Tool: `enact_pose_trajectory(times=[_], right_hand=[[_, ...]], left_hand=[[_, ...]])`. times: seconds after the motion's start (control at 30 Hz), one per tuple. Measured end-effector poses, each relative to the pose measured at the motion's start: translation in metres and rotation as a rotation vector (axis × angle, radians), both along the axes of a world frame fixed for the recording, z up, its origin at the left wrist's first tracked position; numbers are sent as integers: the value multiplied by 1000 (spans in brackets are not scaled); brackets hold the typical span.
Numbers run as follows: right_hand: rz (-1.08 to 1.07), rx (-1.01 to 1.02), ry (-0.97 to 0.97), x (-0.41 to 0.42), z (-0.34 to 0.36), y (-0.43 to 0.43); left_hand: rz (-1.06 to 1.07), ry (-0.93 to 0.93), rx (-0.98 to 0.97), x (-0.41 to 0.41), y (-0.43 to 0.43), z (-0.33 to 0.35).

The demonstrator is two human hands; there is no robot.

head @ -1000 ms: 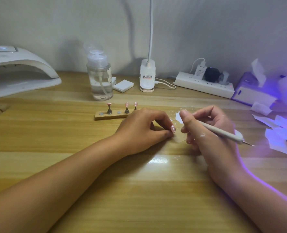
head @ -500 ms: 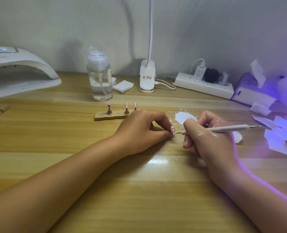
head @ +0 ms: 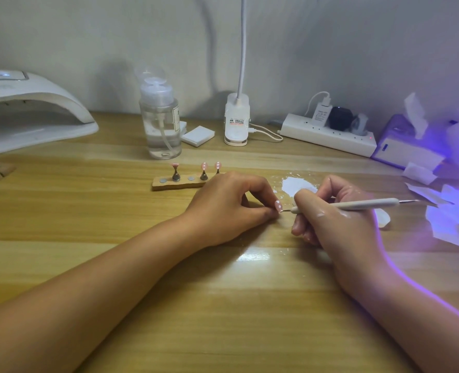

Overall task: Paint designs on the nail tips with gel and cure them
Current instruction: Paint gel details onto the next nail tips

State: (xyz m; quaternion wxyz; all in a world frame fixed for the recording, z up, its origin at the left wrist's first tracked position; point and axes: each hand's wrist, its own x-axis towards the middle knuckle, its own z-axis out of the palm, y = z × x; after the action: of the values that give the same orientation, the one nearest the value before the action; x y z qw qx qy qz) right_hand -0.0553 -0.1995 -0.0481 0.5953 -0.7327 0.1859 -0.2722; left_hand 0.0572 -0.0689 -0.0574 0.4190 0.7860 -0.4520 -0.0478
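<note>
Head camera looks down on a wooden table [head: 142,265], where the left hand [head: 231,208] rests on the wood and pinches a pink nail tip [head: 278,205] with white dots between thumb and forefinger, the tip standing up at the fingertips. Just right of that pinch, the right hand [head: 336,219] grips a thin white pen [head: 357,204] in curled fingers. The pen lies almost level, and its fine metal point sits at the lower edge of the nail tip; whether it touches cannot be told. Just behind the pen grip lies a white smear [head: 295,185] on the wood. Behind and left of the pinch, a small wooden stand [head: 169,185] carries three more pink tips on pegs. Farther back stand a clear pump bottle [head: 161,122], a clip lamp [head: 237,119] and a power strip [head: 327,135]. Far left of both grips sits a white nail lamp [head: 34,114]. Right of the pen grip lie paper wipes [head: 448,222] under violet light, with a tissue box [head: 405,149] behind them.
</note>
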Motion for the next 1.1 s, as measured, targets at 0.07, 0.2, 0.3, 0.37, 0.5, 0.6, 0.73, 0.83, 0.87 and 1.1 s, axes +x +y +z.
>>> enact_pose_trajectory(times=[0.07,0.2,0.3,0.37,0.5,0.6,0.73,0.83,0.87,1.1], right_hand=[[1,-5,4,0,0,0],[-2,-7,9,0,0,0],[-2,-1,-6,0,0,0],[-3,0,-12,-1,0,0],[1,-3,-7,-1,1,1],[2,6,-18,-1,1,1],[-8,13,-25,-1,1,1],[-12,7,-19,-1,1,1],[-11,10,-18,-1,1,2],[-9,10,-9,-1,1,2]], left_hand=[[-2,0,1,0,0,0],[-2,2,1,0,0,1],[-2,3,2,0,0,0],[2,3,2,0,0,0],[3,-7,2,0,0,1],[-1,-6,4,0,0,1],[4,-14,12,0,0,1],[6,-16,16,0,0,1],[8,-17,18,0,0,1],[8,-15,17,0,0,1]])
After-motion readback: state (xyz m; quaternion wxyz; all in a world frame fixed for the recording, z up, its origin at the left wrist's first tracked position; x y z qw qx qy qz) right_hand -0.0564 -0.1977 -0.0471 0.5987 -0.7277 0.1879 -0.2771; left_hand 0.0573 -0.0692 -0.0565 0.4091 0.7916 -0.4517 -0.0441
